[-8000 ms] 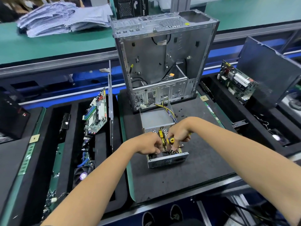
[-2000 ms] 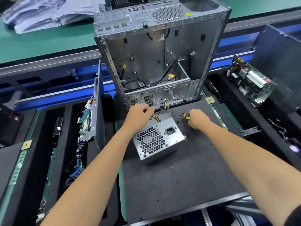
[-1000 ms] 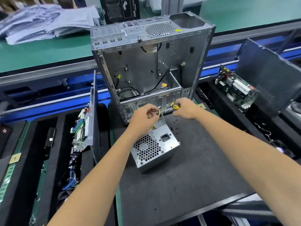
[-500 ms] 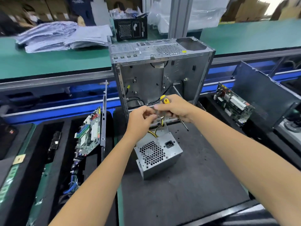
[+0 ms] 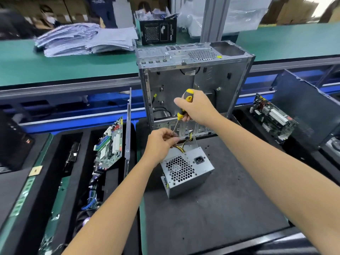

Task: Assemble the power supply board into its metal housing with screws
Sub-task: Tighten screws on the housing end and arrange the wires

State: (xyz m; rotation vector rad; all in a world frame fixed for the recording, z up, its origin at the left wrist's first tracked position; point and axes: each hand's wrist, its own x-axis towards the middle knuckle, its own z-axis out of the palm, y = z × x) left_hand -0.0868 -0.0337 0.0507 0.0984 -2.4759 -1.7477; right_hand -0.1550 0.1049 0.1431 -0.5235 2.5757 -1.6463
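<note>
Right hand [image 5: 197, 107] clenched round the yellow-and-black handle of a screwdriver [image 5: 184, 107], shaft slanting down and left toward the left hand [image 5: 161, 142]. Left fingers [image 5: 172, 139] pinched at the shaft's tip; too small to tell what sits between them. Power supply housing [image 5: 185, 172] lying tilted on the dark mat [image 5: 211, 218] of the tabletop, just near of both hands, honeycomb grille up, yellow and black wires [image 5: 184, 146] leading from its far side. Open computer case [image 5: 195, 83] standing upright just beyond. Loose motherboard [image 5: 110, 144] in the left foam tray.

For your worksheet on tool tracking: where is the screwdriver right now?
Centre of the head view: the right hand grips the screwdriver before the case, tip down at the left hand.
</note>
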